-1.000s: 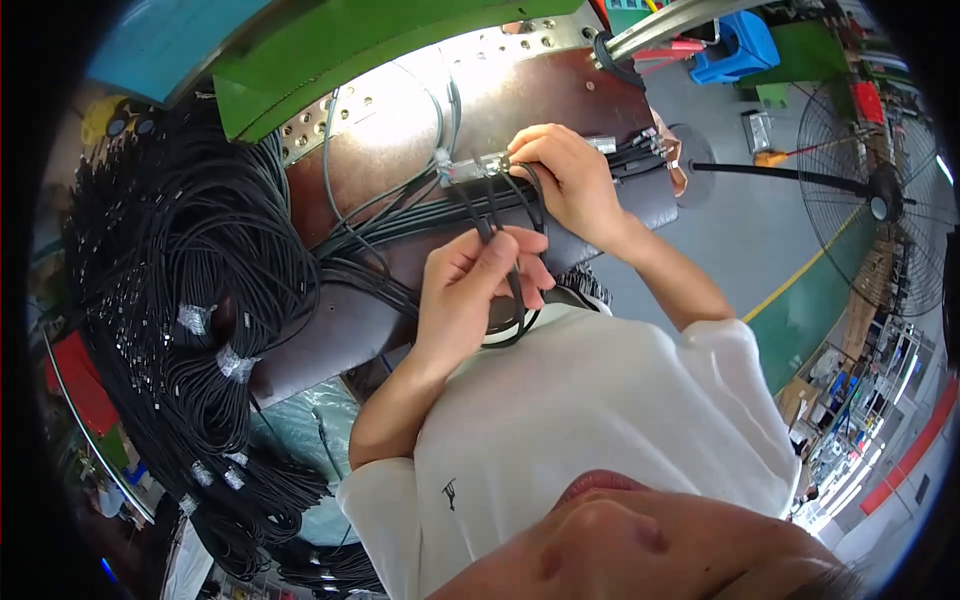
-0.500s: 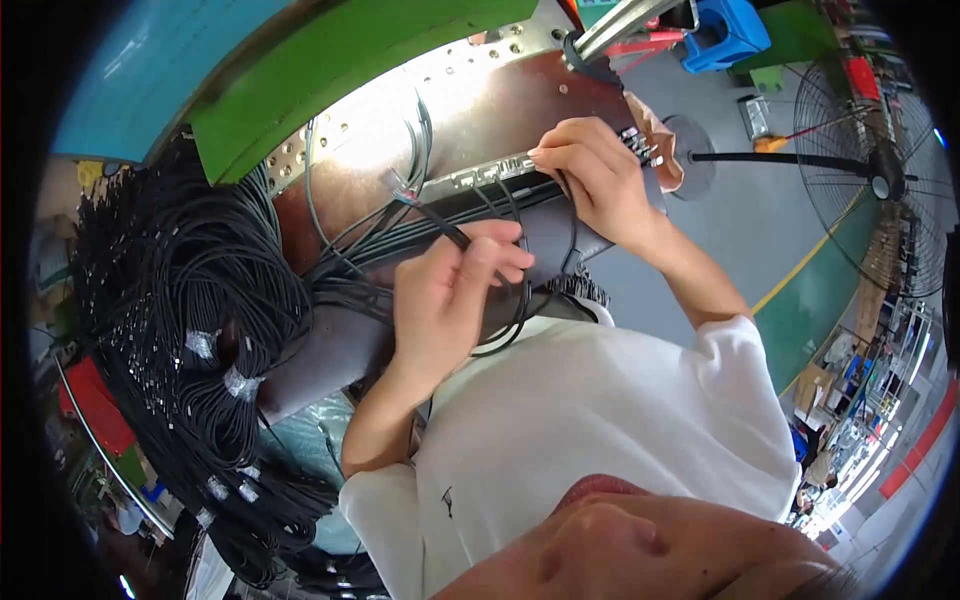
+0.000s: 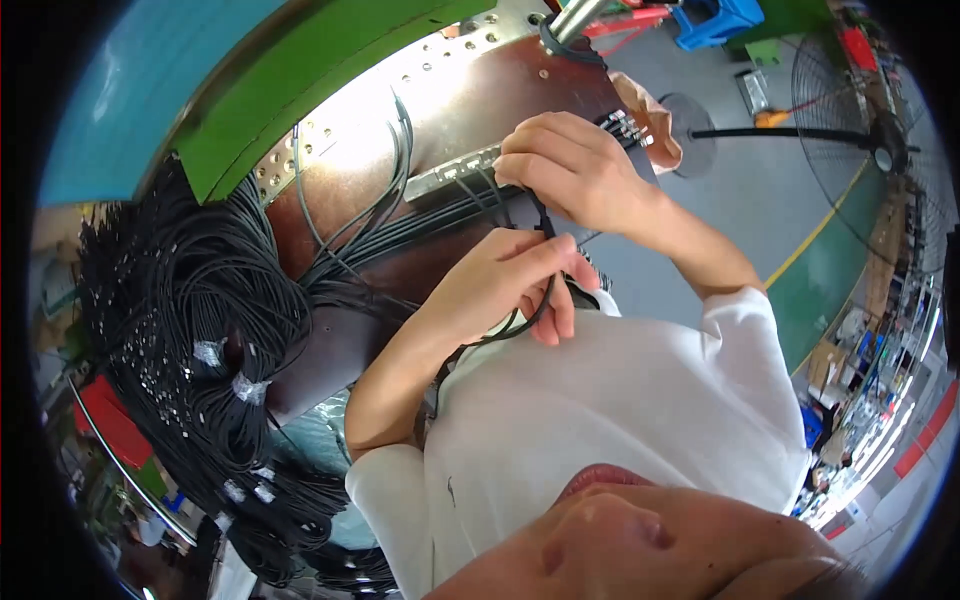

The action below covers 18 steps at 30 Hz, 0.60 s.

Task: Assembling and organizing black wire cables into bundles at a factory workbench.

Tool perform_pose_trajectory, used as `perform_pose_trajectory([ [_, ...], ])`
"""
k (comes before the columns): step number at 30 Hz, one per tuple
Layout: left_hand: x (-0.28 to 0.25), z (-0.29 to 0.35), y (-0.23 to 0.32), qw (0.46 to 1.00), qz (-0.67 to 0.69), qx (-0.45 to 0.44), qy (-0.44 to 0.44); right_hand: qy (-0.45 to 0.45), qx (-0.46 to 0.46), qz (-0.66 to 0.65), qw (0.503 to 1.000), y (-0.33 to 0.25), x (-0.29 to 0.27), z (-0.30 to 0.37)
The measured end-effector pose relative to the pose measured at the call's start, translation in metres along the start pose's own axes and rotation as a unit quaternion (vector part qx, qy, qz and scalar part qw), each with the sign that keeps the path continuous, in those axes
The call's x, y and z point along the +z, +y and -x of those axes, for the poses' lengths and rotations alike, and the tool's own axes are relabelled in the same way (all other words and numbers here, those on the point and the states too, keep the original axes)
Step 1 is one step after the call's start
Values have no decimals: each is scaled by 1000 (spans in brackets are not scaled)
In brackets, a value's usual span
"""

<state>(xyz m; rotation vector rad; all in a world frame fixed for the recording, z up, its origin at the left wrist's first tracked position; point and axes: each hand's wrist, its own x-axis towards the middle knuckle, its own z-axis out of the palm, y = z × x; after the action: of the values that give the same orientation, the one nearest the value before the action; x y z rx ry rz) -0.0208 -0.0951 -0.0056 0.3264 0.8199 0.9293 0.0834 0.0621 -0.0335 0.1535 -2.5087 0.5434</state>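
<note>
A black cable [image 3: 549, 288] runs between my two hands. My left hand [image 3: 515, 280] is closed on it, the cable passing by the thumb, with other fingers curled below. Above it my right hand [image 3: 575, 165] is bent over the right part of a slotted metal strip [image 3: 452, 172]. Its fingers are pressed together around the upper part of the same cable; the fingertips and the cable's end are partly hidden. Thin dark cables [image 3: 482, 190] hang from the strip's slots. More dark cables [image 3: 375, 240] lie side by side along the strip's near side.
A large heap of bundled black cables [image 3: 190, 310] hangs at the left. Green and blue panels [image 3: 330, 70] stand above the brown worktop [image 3: 490, 90], under a bright light. Silver plugs [image 3: 628, 128] gather at the worktop's right end. A fan [image 3: 885, 158] stands at the right.
My left hand has moved right and closed on the cable below my right hand. My right hand has curled lower over the strip. The view has shifted slightly.
</note>
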Motion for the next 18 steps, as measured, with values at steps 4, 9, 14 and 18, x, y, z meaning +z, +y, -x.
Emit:
perform_pose_trajectory([
  [4, -8, 19, 3, 989, -143, 45, 3, 77, 163, -104, 978, 24, 4, 28],
  [9, -52, 54, 2, 859, -216, 315, 341, -12, 260, -169, 951, 40, 14, 41],
  [14, -96, 78, 4, 675, -365, 344, 541, -72, 222, -66, 970, 34, 6, 29],
  [18, -116, 63, 19, 642, -453, 290, 546, -42, 200, -28, 979, 36, 8, 38],
])
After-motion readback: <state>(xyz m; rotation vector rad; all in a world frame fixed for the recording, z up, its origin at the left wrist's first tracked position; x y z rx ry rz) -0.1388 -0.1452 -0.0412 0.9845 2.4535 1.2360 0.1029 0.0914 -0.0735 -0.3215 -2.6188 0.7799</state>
